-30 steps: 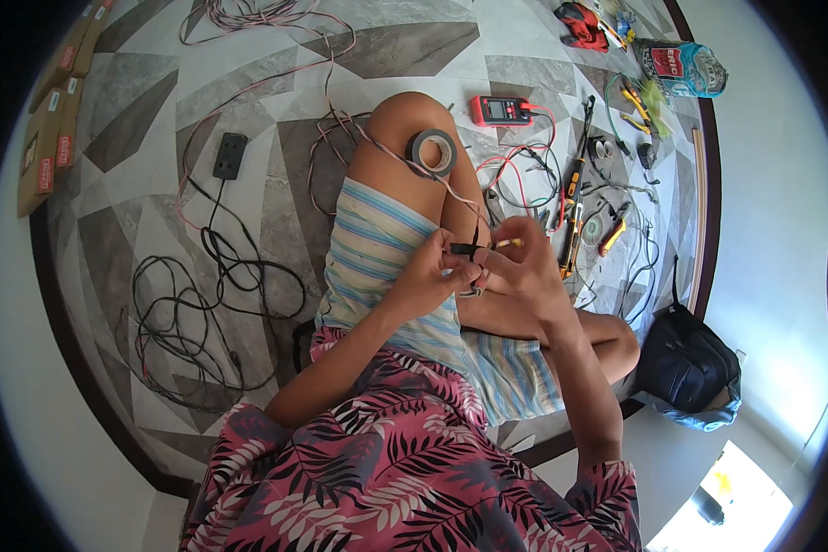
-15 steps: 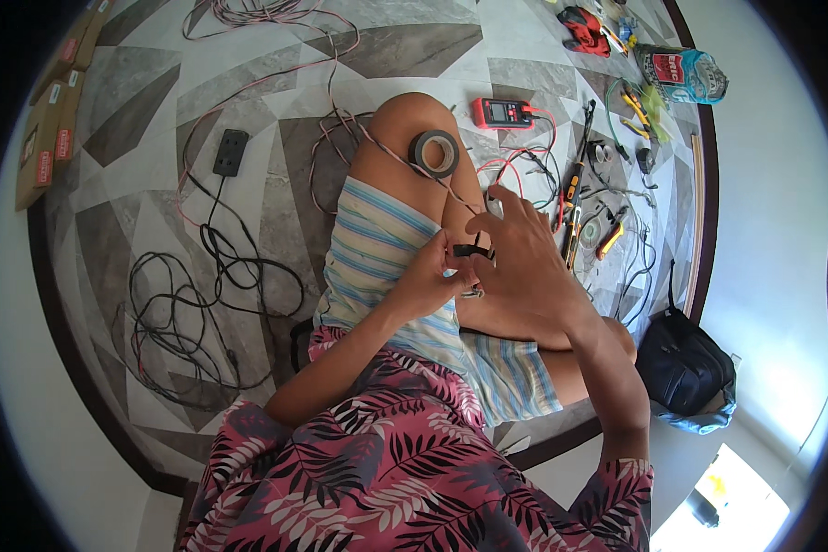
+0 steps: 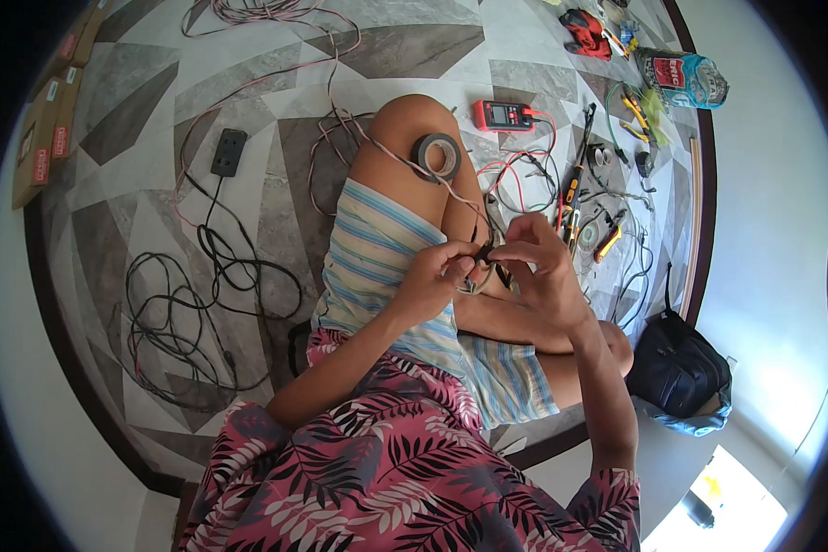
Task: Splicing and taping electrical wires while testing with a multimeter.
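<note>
Over my crossed legs, my left hand point(image 3: 439, 274) is closed, its thumb and fingers pinching the wires. A short strip of black tape point(image 3: 486, 251) is at the join between the hands, partly hidden by fingertips. My right hand point(image 3: 539, 261) pinches the tape at its right side, with the other fingers curled. A thin twin wire point(image 3: 463, 199) runs down over my leg to this spot. On my knee lies a roll of black tape point(image 3: 421, 158) with a pale core, around or over that wire; which one I cannot tell.
Right of my legs are a red multimeter point(image 3: 503, 115), its leads, several tools, yellow-handled pliers point(image 3: 634, 115) and a blue plastic package point(image 3: 685, 78). A black bag point(image 3: 679, 363) sits beside my knee. Leftward lie a black socket block point(image 3: 229, 152), coiled black cable point(image 3: 170, 322) and cardboard boxes point(image 3: 37, 147).
My right hand has gone from spread above the wires to a pinch on the black tape. The tape now sits closer against the wires. My left hand keeps its grip almost in place.
</note>
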### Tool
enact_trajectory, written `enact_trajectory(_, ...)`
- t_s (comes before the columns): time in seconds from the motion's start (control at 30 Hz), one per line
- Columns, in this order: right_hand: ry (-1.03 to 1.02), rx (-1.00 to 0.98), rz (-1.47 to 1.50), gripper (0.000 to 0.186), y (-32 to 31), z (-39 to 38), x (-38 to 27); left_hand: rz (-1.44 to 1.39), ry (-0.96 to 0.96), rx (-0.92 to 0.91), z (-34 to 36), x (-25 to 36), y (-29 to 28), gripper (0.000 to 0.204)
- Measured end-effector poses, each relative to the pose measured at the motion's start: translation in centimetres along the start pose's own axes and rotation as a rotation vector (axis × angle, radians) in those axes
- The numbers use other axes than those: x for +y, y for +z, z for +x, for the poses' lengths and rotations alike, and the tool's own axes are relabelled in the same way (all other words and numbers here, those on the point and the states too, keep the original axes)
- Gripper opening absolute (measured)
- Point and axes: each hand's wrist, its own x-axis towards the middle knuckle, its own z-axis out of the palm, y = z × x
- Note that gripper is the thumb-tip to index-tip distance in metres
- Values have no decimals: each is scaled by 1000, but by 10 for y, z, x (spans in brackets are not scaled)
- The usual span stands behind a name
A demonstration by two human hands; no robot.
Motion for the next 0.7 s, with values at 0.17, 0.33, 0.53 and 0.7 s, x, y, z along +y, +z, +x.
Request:
enact_trajectory(0.17,-72,44,130,18,1,-4,9,47,20,20,0,-2,2,24)
enact_trajectory(0.33,228,-19,223,16,11,-1,-1,1,-14,29,-4,0,0,26)
enact_trajectory(0.53,310,106,387,32,20,1,1,-89,5,109,-3,5,6,32)
enact_trajectory(0.7,308,64,177,21,20,3,-2,14,40,179,-2,-4,9,34)
